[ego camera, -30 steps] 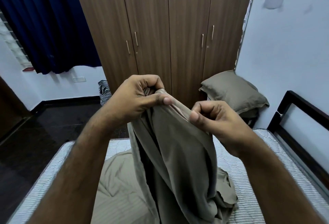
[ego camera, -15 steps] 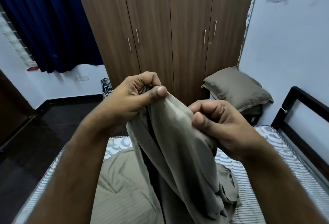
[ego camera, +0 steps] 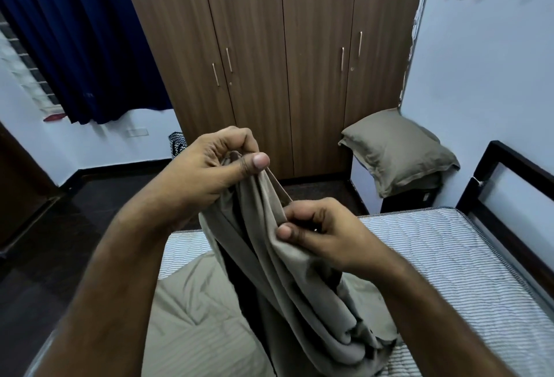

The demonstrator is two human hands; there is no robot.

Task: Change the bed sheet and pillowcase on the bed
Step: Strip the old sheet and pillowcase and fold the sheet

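Striped mattress [ego camera: 434,256] before wooden wardrobe [ego camera: 284,61], my left hand [ego camera: 215,166] and right hand [ego camera: 323,232] both pinching raised olive bed sheet [ego camera: 269,256], pillow [ego camera: 395,148] beyond.

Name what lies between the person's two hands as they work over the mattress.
In the head view, a ridge of the taupe sheet runs between the left hand and the right hand; both pinch it.

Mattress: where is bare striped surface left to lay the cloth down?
The mattress is bare on the right, between the right hand and the dark bed frame, and along its far edge. The near left is crowded: the olive sheet, gripped by the left hand, piles there.
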